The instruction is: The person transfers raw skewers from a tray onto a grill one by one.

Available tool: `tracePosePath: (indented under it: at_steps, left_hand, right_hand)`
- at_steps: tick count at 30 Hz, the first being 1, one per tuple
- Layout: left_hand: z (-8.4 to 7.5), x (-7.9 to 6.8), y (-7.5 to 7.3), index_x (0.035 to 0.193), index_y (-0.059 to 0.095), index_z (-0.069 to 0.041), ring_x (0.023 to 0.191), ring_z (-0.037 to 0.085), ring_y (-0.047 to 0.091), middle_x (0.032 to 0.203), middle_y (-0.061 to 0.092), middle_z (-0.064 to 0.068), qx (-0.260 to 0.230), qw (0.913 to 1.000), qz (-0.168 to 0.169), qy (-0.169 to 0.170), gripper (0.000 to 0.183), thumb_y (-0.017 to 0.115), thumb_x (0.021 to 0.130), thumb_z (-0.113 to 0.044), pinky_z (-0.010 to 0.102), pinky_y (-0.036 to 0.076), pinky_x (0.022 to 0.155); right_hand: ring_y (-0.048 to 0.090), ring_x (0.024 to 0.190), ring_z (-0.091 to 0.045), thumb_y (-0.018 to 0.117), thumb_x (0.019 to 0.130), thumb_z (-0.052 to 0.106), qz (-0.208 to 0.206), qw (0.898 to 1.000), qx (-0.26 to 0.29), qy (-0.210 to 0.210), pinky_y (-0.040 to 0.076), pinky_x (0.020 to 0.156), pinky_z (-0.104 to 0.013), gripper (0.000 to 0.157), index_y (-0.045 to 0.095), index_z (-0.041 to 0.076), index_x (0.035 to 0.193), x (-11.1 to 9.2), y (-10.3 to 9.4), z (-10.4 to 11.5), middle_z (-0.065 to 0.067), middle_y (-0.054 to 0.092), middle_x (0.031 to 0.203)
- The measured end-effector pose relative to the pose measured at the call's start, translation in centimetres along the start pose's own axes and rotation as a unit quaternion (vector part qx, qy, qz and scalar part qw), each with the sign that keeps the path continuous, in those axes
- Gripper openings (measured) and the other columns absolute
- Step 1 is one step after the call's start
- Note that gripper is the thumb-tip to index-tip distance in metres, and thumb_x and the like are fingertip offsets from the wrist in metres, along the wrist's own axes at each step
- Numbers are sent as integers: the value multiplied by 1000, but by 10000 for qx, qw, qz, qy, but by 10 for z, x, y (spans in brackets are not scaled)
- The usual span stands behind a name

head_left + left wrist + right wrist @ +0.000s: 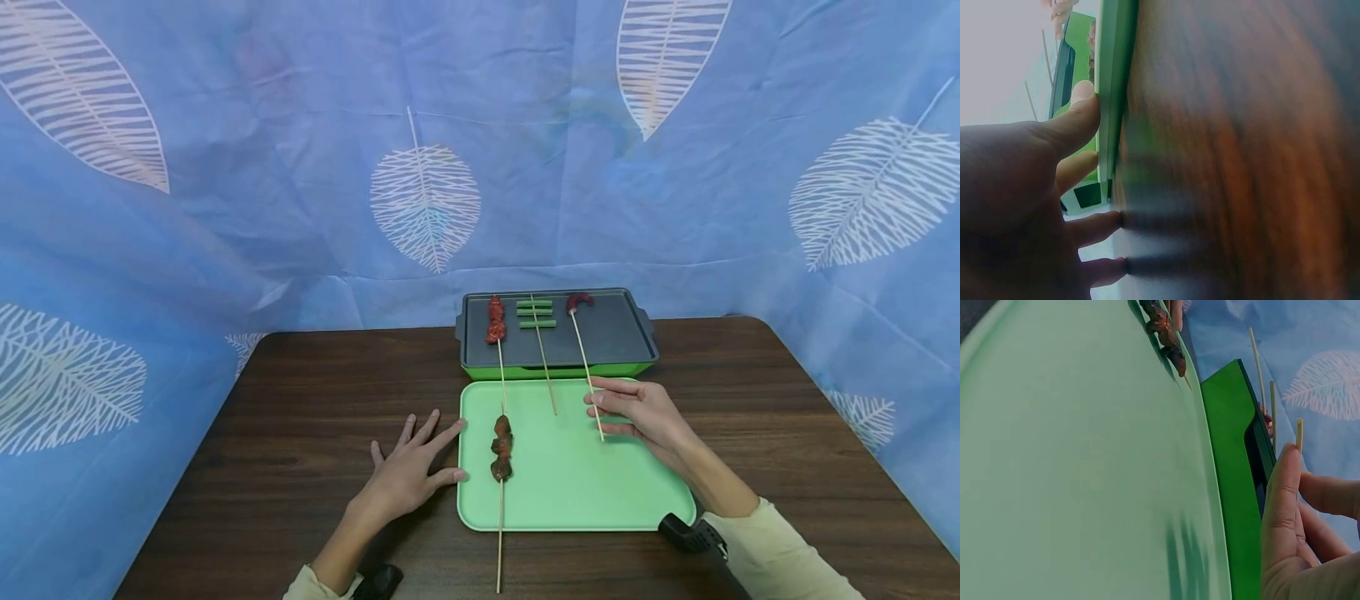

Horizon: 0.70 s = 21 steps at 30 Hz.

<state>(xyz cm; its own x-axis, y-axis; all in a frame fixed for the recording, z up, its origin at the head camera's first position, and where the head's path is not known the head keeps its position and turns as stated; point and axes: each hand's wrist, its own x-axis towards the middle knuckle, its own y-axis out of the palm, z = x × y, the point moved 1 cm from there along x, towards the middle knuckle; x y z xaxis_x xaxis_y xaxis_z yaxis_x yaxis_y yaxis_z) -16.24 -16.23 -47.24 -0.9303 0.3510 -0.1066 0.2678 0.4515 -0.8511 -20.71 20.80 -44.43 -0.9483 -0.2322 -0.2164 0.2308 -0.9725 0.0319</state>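
Blue cloth (pixel 525 217) printed with white leaves (pixel 425 208) hangs round three sides of this dark wood-grain worktop (pixel 352 375), screening it off. Whether we're in a home or a studio, I can't tell.

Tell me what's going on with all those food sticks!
A person's right grip pinches the curled dark-red skewer by its stick, with its food end over the dark grill. The left grip touches the edge of the green tray. A red skewer and a green skewer have their food on the grill, sticks reaching over the tray. A brown skewer lies on the tray, its stick poking past the near edge.
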Motion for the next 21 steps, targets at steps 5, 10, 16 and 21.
tracePosePath:
  at_steps: [5,10,16,21]
  left_hand:
    - [-1,1,-1,160,40,-33,154,47,12,168,24,13,-27,10000,7,1,71,66,96,-51,92,2,96]
    - [-1,1,-1,160,40,-34,154,48,11,169,24,12,-29,10000,19,0,72,66,96,-52,92,3,96]
    - [-1,-2,0,160,41,-33,153,48,14,168,26,12,-15,10000,50,-39,71,66,96,-52,92,4,96]
    - [0,-1,0,159,41,-33,153,48,14,168,26,12,-56,10000,19,-7,70,66,96,-51,92,4,96]
  right_hand:
    - [72,104,-15,64,104,16,1,10000,34,-8,60,87,-36,64,35,-9,155,3,-1,-1,-18,68,130]
    - [71,111,-19,61,107,25,12,10000,-35,-84,58,91,-41,62,38,-7,155,-3,-1,-4,-22,64,135]
    - [68,116,-24,48,111,37,-29,9997,243,6,56,95,-45,65,29,-1,160,-24,2,-14,-21,61,133]
    - [68,115,-24,46,111,40,68,9991,407,-33,56,96,-44,66,28,-3,159,-46,4,-20,-18,63,129]
